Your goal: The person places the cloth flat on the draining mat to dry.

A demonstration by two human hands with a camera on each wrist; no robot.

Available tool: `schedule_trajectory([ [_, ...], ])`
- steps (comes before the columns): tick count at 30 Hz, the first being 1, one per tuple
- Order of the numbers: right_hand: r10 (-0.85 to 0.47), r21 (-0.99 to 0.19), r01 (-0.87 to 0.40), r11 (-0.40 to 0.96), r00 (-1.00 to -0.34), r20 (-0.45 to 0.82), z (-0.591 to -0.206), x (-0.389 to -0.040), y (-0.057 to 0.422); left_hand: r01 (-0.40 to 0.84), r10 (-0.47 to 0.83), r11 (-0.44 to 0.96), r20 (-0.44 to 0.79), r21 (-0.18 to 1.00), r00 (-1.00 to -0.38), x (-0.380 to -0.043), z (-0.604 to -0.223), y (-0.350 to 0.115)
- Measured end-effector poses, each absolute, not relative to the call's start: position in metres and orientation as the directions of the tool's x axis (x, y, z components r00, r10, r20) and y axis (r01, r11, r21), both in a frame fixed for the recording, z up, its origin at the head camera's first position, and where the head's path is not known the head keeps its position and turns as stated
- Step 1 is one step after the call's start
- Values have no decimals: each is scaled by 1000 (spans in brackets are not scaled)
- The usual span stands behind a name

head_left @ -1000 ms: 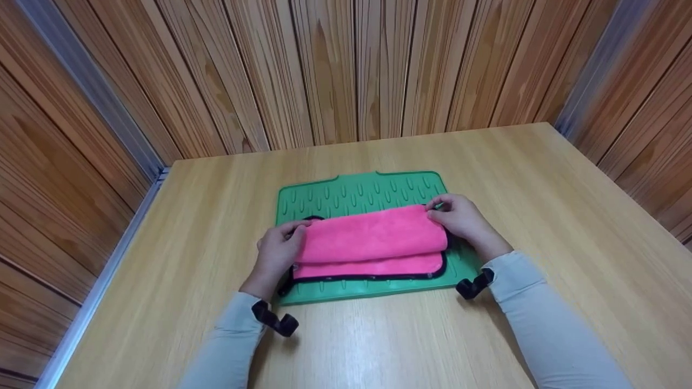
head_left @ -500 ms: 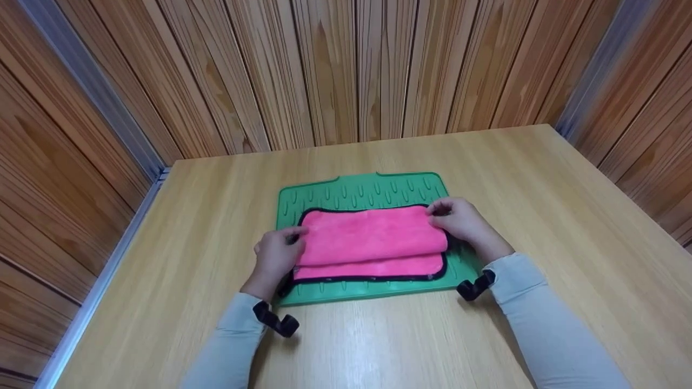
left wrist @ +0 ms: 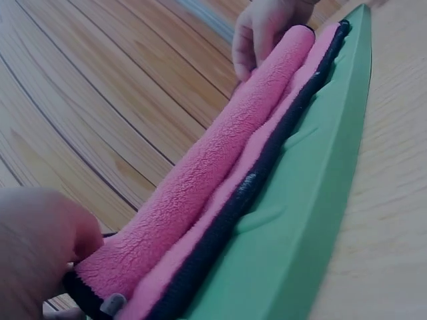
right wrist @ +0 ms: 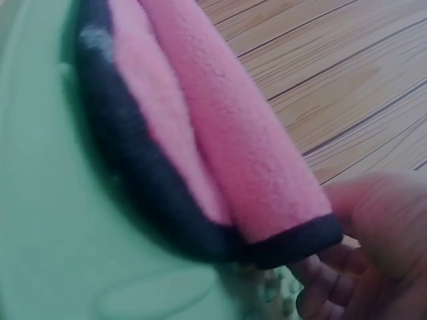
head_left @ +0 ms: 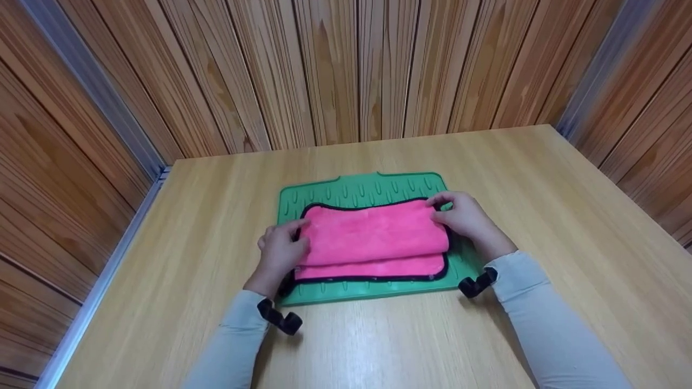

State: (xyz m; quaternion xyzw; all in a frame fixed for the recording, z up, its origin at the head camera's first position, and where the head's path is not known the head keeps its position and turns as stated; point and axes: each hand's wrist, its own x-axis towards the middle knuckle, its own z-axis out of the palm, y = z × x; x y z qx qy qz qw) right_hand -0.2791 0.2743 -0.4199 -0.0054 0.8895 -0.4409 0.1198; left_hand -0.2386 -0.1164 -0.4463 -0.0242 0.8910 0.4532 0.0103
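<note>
A pink plush towel [head_left: 373, 232] with black edging lies folded on a green ridged mat [head_left: 319, 195]. Its upper layer stops short of the near edge, so a strip of the lower layer shows. At the towel's left end, my left hand [head_left: 278, 249] pinches the upper layer's edge; in the left wrist view a fingertip [left wrist: 113, 305] shows against the black trim. My right hand [head_left: 466, 219] pinches the far right corner between thumb and forefinger. In the right wrist view its other fingers [right wrist: 333, 283] curl below the towel's black-trimmed end.
The mat rests on a light wooden table [head_left: 357, 346], with bare surface on all sides of it. Wood-panelled walls [head_left: 335, 70] stand behind and at both sides. A black strap mount [head_left: 281, 319] sits on each wrist.
The towel's far black edge, mostly hidden a second ago, now shows along its length and has risen a little. My left hand has shifted its fingers along the left end; both hands stay near the towel.
</note>
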Motion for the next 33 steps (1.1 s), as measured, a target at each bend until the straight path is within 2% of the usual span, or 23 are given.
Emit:
schedule_trajectory([
  [7, -70, -846, 154, 510, -973, -219, -401, -297, 270, -77, -19, 553, -80, 829, -997, -254, -431, -118],
  [14, -83, -783, 37, 621, -990, -112, -401, -327, 265, -20, 29, 605, -47, 796, -998, -280, -424, -119],
  [21, -124, -788, 26, 615, -984, -128, -414, -351, 256, 25, 43, 691, -7, 722, -999, -297, -425, -123],
  [24, -138, -775, 22, 632, -980, -140, -420, -357, 251, 11, 55, 697, -38, 717, -998, -303, -427, -122],
  [29, -175, -659, -62, 750, -979, -107, -432, -364, 247, -57, 53, 680, -127, 731, -991, -307, -433, -121],
  [33, -202, -546, -127, 828, -976, -79, -435, -365, 244, -68, 55, 700, -149, 711, -987, -309, -440, -121],
])
